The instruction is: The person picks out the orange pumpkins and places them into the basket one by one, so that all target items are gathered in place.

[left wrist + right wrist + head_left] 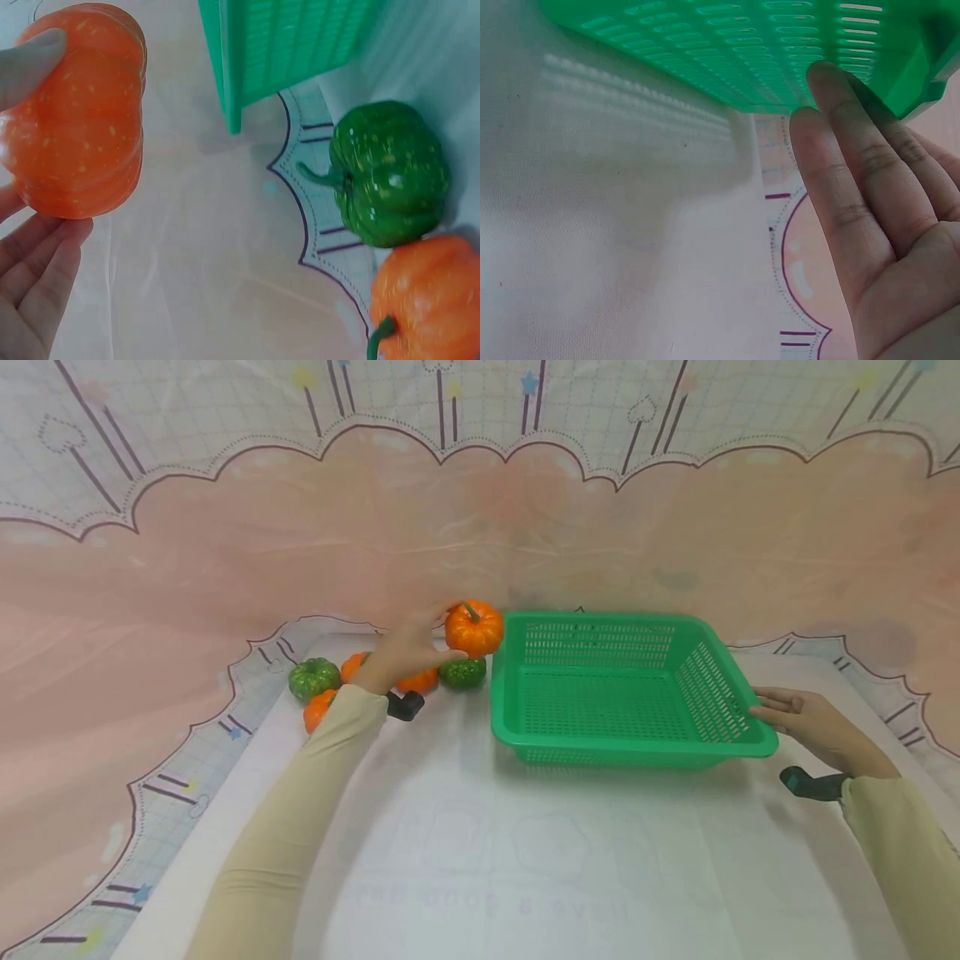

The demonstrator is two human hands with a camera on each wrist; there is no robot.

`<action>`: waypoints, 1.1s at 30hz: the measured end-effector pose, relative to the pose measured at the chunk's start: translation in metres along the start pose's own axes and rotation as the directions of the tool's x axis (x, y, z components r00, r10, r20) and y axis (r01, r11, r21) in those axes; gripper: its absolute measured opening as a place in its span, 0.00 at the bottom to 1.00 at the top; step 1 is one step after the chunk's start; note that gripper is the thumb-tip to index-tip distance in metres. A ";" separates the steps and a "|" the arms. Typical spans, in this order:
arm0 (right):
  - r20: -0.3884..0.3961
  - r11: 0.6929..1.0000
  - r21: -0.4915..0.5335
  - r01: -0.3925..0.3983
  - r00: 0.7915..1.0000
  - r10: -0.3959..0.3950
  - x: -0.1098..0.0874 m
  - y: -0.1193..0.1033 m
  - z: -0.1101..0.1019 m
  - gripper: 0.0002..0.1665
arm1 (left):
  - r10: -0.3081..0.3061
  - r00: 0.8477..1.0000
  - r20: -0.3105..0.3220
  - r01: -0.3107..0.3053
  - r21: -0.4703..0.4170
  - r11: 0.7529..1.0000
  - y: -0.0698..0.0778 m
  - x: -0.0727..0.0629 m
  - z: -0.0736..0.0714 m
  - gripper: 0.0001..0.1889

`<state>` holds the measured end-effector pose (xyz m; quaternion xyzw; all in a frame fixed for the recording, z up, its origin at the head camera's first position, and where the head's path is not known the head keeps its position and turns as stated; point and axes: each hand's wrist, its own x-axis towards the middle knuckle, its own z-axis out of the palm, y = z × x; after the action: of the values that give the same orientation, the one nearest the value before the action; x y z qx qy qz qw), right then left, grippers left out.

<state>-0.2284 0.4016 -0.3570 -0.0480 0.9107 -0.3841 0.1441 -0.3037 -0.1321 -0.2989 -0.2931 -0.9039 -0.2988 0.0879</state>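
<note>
My left hand (408, 647) holds an orange toy pumpkin (476, 631) with a green stem, raised beside the basket's left rim. In the left wrist view, thumb and fingertips sit on opposite sides of this orange pumpkin (82, 112). My right hand (821, 731) is at the right end of a green plastic basket (637, 750). The right wrist view has its fingers (855, 150) nearly straight against the basket's slotted side (742, 45); the thumb is hidden there. Below the held pumpkin rests a green pumpkin (463, 673).
Left of the basket, another green pumpkin (314, 679) and several orange pumpkins (318, 710) lie on the white table (480, 860), partly covered by the left arm. A patterned cloth (375, 543) hangs behind. Each wrist wears a dark camera mount (813, 784).
</note>
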 end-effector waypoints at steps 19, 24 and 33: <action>-0.002 0.998 0.063 -0.028 1.000 0.028 0.000 0.001 0.000 0.43 | 0.111 0.994 0.022 -0.111 0.036 0.993 0.025 0.038 0.025 0.41; 0.002 0.997 0.065 -0.028 1.000 0.028 0.001 0.000 0.000 0.44 | 0.116 0.992 0.049 -0.116 -0.004 0.993 0.033 0.051 0.034 0.40; -0.009 0.996 0.080 -0.032 0.999 0.033 0.001 0.001 -0.001 0.44 | 0.167 0.983 0.070 -0.164 -0.052 0.985 0.042 0.073 0.053 0.39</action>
<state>-0.2297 0.4025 -0.3573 -0.0254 0.8961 -0.4179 0.1472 -0.3379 -0.0387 -0.2973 -0.3800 -0.8719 -0.3003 0.0722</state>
